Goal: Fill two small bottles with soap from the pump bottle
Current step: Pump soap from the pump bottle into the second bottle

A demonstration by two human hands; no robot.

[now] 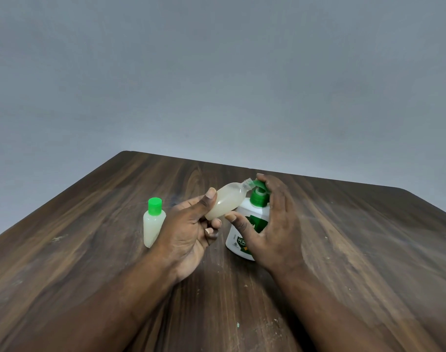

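Left hand (188, 232) pinches tilted small bottle (225, 203); right hand (275, 224), spread, presses atop pump bottle (249, 210).

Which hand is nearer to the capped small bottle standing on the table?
Left. The left hand, gripping the uncapped bottle, is right beside the capped bottle; the right hand is farther off, on the pump bottle.

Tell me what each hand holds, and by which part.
The left hand grips the open bottle by its base end. The right hand holds nothing and only presses the pump.
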